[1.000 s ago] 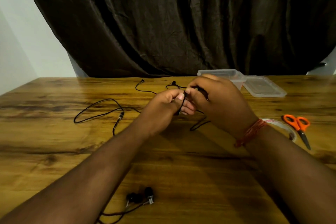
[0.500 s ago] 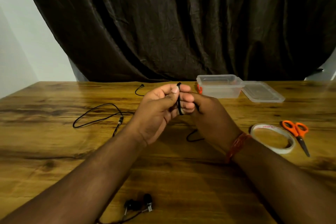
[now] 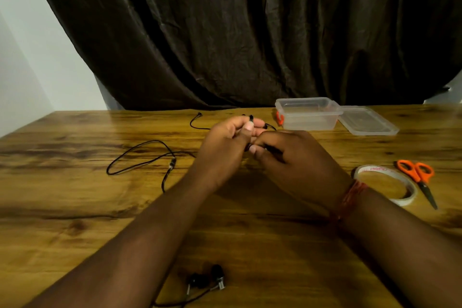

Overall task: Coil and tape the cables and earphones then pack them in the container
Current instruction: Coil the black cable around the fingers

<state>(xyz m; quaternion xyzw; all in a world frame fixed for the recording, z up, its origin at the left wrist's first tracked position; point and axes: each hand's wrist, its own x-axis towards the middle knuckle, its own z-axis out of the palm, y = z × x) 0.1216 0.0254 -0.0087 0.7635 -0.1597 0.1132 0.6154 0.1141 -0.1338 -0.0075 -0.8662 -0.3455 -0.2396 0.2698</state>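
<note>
Centrally, left hand (image 3: 225, 147) and right hand (image 3: 287, 157) pinch black cable (image 3: 140, 160).

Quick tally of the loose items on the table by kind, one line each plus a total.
Cables/earphones: 2, the black cable that the left hand and right hand are coiling, and the earphones at the near edge
Container: 1, clear tub
Lid: 1
Tape roll: 1
Scissors: 1, orange-handled
Total: 6

Dim, warm light — soft shadows under the forearms; wide-angle bowing at edges, slight blur.
</note>
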